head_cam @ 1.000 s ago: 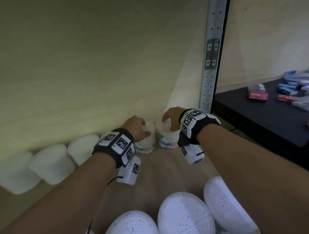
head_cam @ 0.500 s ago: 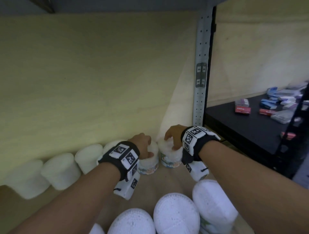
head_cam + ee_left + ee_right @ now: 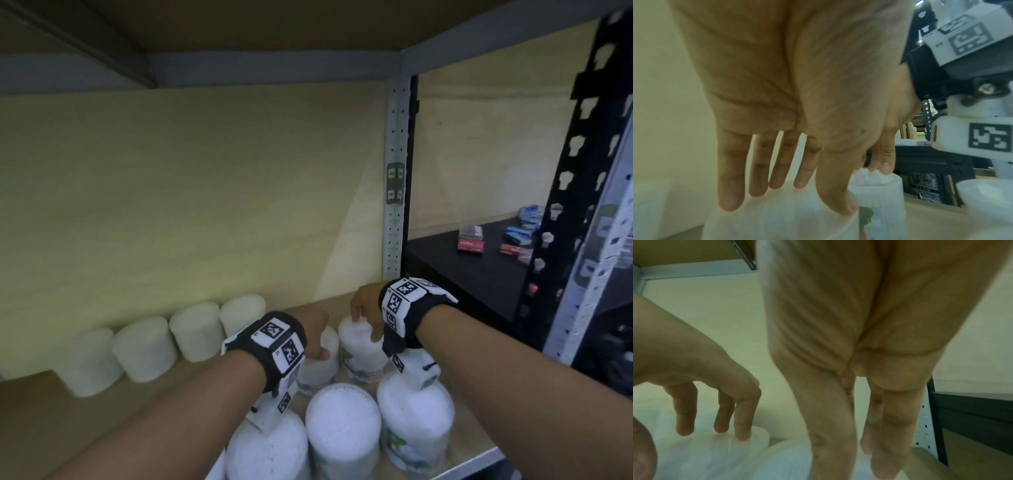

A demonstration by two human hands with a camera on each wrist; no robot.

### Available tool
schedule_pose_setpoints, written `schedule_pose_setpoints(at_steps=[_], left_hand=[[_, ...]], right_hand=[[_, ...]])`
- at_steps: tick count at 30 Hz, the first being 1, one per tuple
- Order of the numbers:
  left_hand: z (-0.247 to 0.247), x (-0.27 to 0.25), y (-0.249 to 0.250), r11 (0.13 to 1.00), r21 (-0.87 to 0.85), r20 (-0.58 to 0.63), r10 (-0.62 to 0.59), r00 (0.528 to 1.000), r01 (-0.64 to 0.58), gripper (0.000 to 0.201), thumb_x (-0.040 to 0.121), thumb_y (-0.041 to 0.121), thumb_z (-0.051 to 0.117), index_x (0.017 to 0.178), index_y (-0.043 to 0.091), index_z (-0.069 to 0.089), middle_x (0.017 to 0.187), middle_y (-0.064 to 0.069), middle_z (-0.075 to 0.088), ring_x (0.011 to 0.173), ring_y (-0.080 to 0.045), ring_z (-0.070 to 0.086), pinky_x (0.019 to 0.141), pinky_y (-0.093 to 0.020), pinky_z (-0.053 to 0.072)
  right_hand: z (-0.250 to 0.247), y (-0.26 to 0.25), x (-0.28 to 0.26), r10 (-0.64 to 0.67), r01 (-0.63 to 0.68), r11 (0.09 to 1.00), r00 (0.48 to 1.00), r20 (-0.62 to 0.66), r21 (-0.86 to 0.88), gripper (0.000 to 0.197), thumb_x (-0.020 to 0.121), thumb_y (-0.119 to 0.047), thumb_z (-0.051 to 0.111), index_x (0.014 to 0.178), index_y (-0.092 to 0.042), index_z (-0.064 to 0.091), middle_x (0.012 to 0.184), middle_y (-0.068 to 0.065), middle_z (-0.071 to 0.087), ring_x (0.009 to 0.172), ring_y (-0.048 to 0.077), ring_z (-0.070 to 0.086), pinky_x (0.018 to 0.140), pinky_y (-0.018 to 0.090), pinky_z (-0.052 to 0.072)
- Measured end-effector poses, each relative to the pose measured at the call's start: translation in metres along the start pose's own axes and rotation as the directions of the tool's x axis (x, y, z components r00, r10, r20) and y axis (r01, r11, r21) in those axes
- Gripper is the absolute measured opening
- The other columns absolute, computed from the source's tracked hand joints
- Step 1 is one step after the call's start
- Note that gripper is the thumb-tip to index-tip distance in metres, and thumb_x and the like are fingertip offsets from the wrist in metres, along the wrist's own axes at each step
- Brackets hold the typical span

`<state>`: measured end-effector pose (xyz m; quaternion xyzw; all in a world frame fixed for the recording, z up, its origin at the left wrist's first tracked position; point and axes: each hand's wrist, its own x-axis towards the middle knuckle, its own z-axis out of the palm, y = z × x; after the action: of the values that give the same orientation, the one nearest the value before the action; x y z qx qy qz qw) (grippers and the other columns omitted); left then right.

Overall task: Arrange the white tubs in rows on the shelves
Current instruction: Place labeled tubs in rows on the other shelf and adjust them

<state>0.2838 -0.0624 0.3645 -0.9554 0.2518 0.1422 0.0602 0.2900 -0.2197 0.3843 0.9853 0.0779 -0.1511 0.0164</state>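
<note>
Two white tubs with printed labels stand side by side on the wooden shelf (image 3: 171,404). My left hand (image 3: 317,337) grips the left tub (image 3: 317,370) from above; in the left wrist view my fingers (image 3: 756,186) reach over its lid (image 3: 777,224) and the thumb lies on its near side. My right hand (image 3: 364,317) grips the right tub (image 3: 359,356) by its top, thumb and fingers (image 3: 890,443) straddling it (image 3: 789,462). A row of white tubs (image 3: 144,349) lines the back wall to the left.
Three more white tubs (image 3: 342,431) stand at the shelf's front edge, right under my wrists. A perforated grey upright (image 3: 394,205) ends the shelf on the right. Beyond it a black shelf (image 3: 462,274) carries small red and blue boxes. Another shelf board hangs overhead.
The head view has tilted up and pulled back, bringing the upper shelf and the black rack into sight. Both hands stay on the same two tubs.
</note>
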Motion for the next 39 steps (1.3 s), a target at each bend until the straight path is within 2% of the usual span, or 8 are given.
schedule_pose_setpoints(at_steps=[2,5,11,15,22,29,33,39], left_hand=[[0.001,-0.007,0.006,1.000,0.024,-0.005,0.006,1.000,-0.006,0.056,0.087,0.040,0.063,0.129,0.005,0.047,0.133,-0.014,0.050,0.118,-0.029,0.052,0.095,-0.035,0.044],[0.004,-0.015,0.014,0.998,0.063,-0.020,0.014,1.000,-0.013,0.056,0.087,0.040,0.062,0.129,0.006,0.047,0.132,-0.013,0.051,0.118,-0.029,0.052,0.093,-0.035,0.044],[0.014,-0.026,0.023,0.998,0.054,-0.061,0.011,0.998,-0.008,0.055,0.088,0.040,0.061,0.130,0.008,0.046,0.131,-0.013,0.051,0.116,-0.029,0.053,0.092,-0.035,0.044],[0.021,-0.030,0.023,1.000,-0.001,-0.088,-0.010,0.996,0.010,0.053,0.087,0.039,0.060,0.129,0.008,0.047,0.130,-0.013,0.052,0.113,-0.029,0.055,0.093,-0.037,0.048],[0.014,-0.033,0.009,0.988,-0.154,-0.099,-0.035,0.995,0.020,0.057,0.088,0.040,0.060,0.134,0.011,0.045,0.131,-0.009,0.053,0.116,-0.026,0.055,0.095,-0.035,0.048],[0.006,-0.039,-0.056,0.956,-0.284,-0.185,-0.129,0.974,0.073,0.045,0.089,0.021,0.058,0.130,0.005,0.050,0.131,-0.013,0.050,0.116,-0.026,0.053,0.096,-0.032,0.046],[0.011,-0.046,-0.111,0.920,-0.342,-0.160,-0.259,0.953,0.192,0.054,0.093,0.029,0.055,0.141,0.012,0.038,0.146,-0.008,0.037,0.131,-0.024,0.042,0.105,-0.030,0.037],[0.020,-0.055,-0.178,0.878,-0.368,-0.140,-0.377,0.916,0.305,0.054,0.093,0.033,0.054,0.140,0.013,0.038,0.145,-0.009,0.037,0.129,-0.026,0.043,0.105,-0.034,0.040]], right_hand=[[0.003,0.001,-0.005,0.007,-0.007,0.999,1.000,0.015,-0.035,0.045,0.083,-0.025,0.070,0.127,-0.018,0.061,0.128,0.005,0.062,0.119,0.022,0.060,0.092,0.028,0.049],[0.009,0.003,-0.004,-0.019,0.025,0.999,0.992,0.127,-0.045,0.086,0.049,-0.052,0.087,0.125,-0.020,0.060,0.125,0.003,0.062,0.119,0.022,0.060,0.082,0.019,0.050],[0.015,0.005,-0.022,-0.041,0.043,0.999,0.991,0.128,-0.017,0.062,0.077,-0.018,0.078,0.133,-0.009,0.053,0.140,0.006,0.049,0.126,0.022,0.050,0.080,0.014,0.034],[0.018,0.005,-0.024,-0.014,0.014,1.000,0.988,0.152,0.001,0.067,0.081,-0.015,0.075,0.140,-0.012,0.043,0.146,0.006,0.041,0.132,0.025,0.045,0.100,0.027,0.040],[0.013,0.001,-0.028,-0.044,0.041,0.999,0.993,0.110,0.031,0.060,0.082,-0.020,0.073,0.136,-0.011,0.049,0.141,0.006,0.049,0.127,0.024,0.050,0.100,0.029,0.043],[-0.003,-0.026,-0.007,-0.088,0.119,0.963,0.987,-0.131,0.242,0.033,0.088,-0.017,0.061,0.119,-0.009,0.064,0.128,0.008,0.059,0.116,0.024,0.057,0.096,0.031,0.048],[-0.012,-0.053,0.018,-0.138,0.175,0.957,0.976,-0.170,0.230,0.030,0.089,-0.019,0.059,0.118,-0.011,0.064,0.128,0.008,0.056,0.115,0.024,0.056,0.097,0.031,0.046],[-0.016,-0.109,0.063,-0.195,0.220,0.962,0.969,-0.150,0.165,0.037,0.091,-0.022,0.061,0.126,-0.009,0.058,0.133,0.010,0.052,0.118,0.026,0.054,0.098,0.031,0.044]])
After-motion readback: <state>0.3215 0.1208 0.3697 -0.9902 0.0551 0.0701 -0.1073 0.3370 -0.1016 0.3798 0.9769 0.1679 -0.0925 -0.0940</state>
